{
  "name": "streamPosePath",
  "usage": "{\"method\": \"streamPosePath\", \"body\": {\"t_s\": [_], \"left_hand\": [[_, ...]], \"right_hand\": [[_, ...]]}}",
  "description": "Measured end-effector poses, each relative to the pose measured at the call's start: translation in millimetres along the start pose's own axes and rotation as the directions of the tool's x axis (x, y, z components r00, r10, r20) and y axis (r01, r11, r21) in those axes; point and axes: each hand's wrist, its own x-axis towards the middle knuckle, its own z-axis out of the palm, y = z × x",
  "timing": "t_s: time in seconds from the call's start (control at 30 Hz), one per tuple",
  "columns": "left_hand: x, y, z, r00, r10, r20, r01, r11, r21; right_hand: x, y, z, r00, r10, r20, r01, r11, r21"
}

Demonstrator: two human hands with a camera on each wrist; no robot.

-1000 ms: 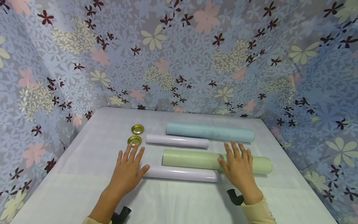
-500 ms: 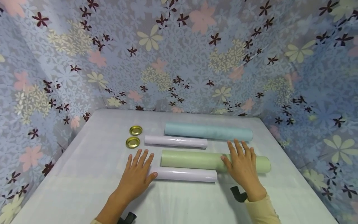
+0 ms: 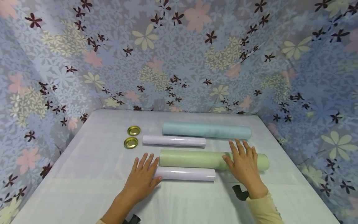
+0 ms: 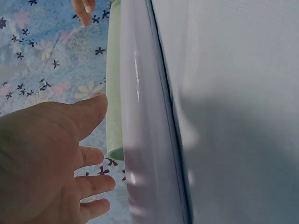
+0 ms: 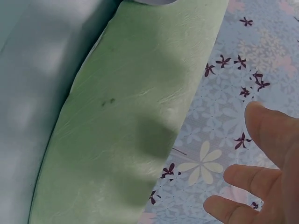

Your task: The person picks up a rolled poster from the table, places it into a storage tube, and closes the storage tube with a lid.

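The left hand (image 3: 142,180), fingers spread and palm down, is over the left end of the near white roll (image 3: 185,174). Above the right part of the green roll (image 3: 193,159), the right hand (image 3: 245,166) has its fingers extended. In the left wrist view, the left hand (image 4: 44,154) is beside the white roll (image 4: 145,116), with nothing held. The right wrist view has the right hand (image 5: 266,163) to the side of the green roll (image 5: 112,121), its fingers apart from it.
Farther back lie a shorter white roll (image 3: 174,141) and a light blue roll (image 3: 207,130). Two gold round lids (image 3: 134,130) (image 3: 130,142) sit at their left on the white-covered table (image 3: 84,174). A floral curtain (image 3: 179,56) hangs behind.
The left hand has moved right and slightly nearer, away from the lids. The right hand has shifted slightly right over the green roll. The camera view has moved a little.
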Motion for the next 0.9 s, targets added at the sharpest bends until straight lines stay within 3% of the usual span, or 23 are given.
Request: {"method": "streamPosePath", "body": {"t_s": [0.33, 0.57, 0.9], "left_hand": [[1.9, 6.0, 3.0, 0.999, -0.002, 0.033, 0.002, 1.0, -0.008], [0.9, 7.1, 5.0, 1.0, 0.006, 0.024, -0.006, 1.0, -0.004], [1.2, 7.7, 9.9, 0.999, 0.024, 0.037, -0.024, 1.0, -0.001]], "right_hand": [[-3.8, 12.6, 4.2, 0.999, 0.02, 0.028, -0.02, 1.0, -0.011], [-4.5, 20.7, 7.6, 0.999, 0.011, 0.031, -0.011, 1.0, -0.008], [-4.3, 26.5, 11.7, 0.984, 0.054, 0.17, -0.058, 0.998, 0.017]]}}
